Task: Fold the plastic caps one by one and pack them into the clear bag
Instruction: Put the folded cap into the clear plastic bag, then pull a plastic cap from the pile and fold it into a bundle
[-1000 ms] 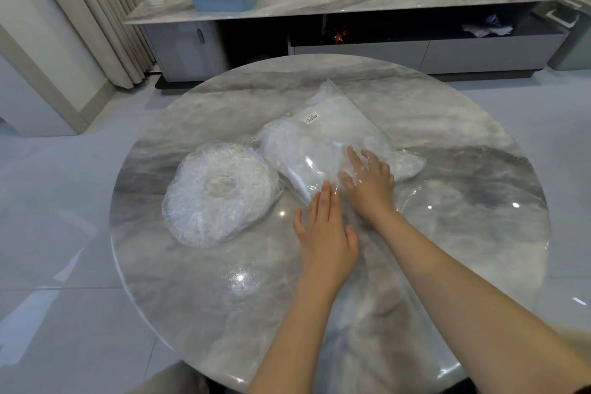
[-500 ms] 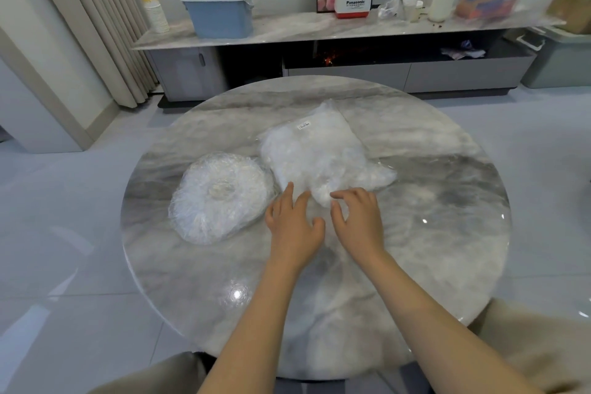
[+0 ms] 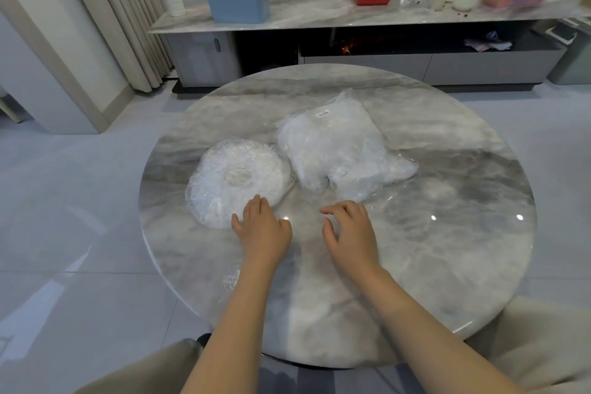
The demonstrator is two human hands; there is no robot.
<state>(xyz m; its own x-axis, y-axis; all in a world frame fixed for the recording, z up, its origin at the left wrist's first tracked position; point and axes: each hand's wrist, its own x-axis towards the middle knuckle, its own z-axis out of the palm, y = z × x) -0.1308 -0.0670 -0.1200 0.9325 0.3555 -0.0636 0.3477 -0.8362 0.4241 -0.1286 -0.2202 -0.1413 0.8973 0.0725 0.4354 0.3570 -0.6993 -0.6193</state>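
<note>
Toward the desk (image 3: 463, 265) middle, caps (image 3: 238, 179) stacked left and touching the stuffed bag (image 3: 339, 150), both kept within reach; left hand (image 3: 263, 229) with loose fingers at the stack's near edge, likely to take one, right hand (image 3: 350, 232) loosely curled, holding nothing.

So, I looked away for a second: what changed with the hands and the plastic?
Both hands left the clear bag: the left hand moved left to the edge of the cap stack, the right hand drew back, holding nothing. Bag and stack stayed put.
</note>
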